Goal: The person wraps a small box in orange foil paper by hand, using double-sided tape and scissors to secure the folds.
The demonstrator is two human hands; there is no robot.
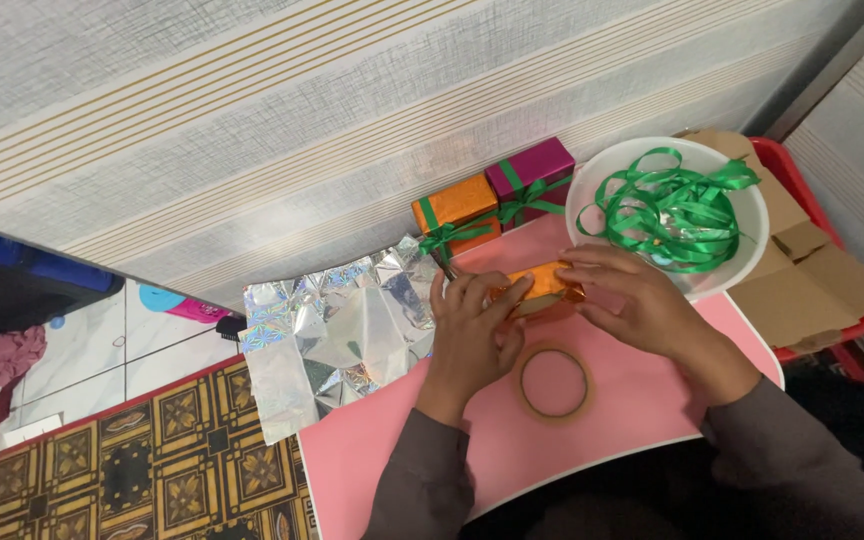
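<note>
Both hands pressed around a small orange-wrapped box on the pink sheet.

Nearest, just below the fingers: a roll of clear tape (553, 382) lying flat on the pink sheet (632, 410) covering the desk. Left hand (470, 335) curled over the near-left end of the small orange-wrapped box (542, 281), fingers (500, 300) bent down and thumb tucked under; right hand (637, 300) cupped over its right end, fingers closed flat on the foil. Probably light and fairly stiff, skin slick and easily creased; best held by the two ends, on the cardboard edges, not the loose folds. Left of the fingers: crumpled holographic silver wrapping paper (337, 335). Beyond: a white bowl (752, 215) of green ribbon (672, 210), flat brown cardboard pieces (812, 280) in a red tray (802, 170), then a finished orange gift box (455, 207) and magenta gift box (532, 170) against the wall.
</note>
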